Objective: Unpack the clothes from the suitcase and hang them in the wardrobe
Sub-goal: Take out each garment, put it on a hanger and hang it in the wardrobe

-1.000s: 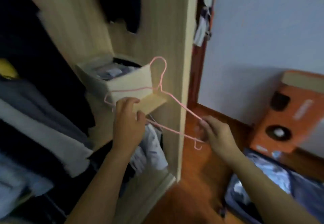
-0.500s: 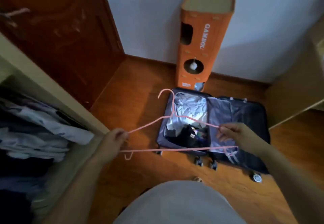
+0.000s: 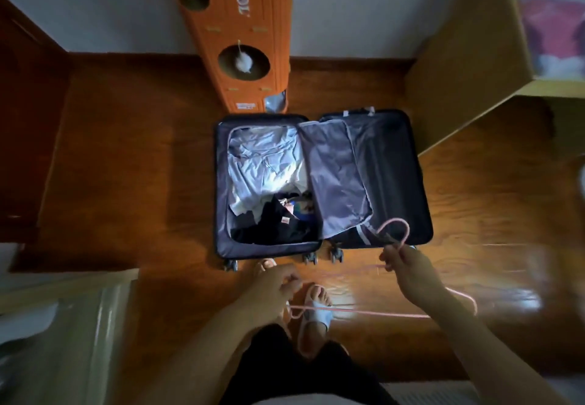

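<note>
- Legs and one sandalled foot (image 3: 316,306) nearest the camera; person stands over the floor, looking straight down.
- Left hand (image 3: 275,284): fingers curled in, pinching what looks like one end of the pink wire hanger (image 3: 364,312) low by the foot. Grip partly hidden; the pinch is my reading.
- Right hand (image 3: 408,265): thumb and fingers closed round the hanger just below its hook, which arcs over the near right corner of the suitcase (image 3: 421,183).
- Hangers counted: one, bare, no garment on it. Some blur along the wire, so a second nested hanger cannot be ruled out.
- Suitcase: one, open flat on the wooden floor (image 3: 126,167), just beyond the hands. Left half holds clothes; right half shows only a grey divider flap (image 3: 335,176) and dark lining.
- Clothes visible: one pale crumpled garment (image 3: 266,164) at the far end, one dark garment (image 3: 272,224) nearer, a scrap of something coloured between. At least two pieces; exact count not readable.
- Orange cardboard box (image 3: 250,24): one, upright against the wall behind the suitcase.
- Progress, as judged: early or middle. Hanger is in hand, clothes remain packed, nothing here is hung. Left: lift a garment, dress the hanger, carry it to the wardrobe, repeat.
</note>
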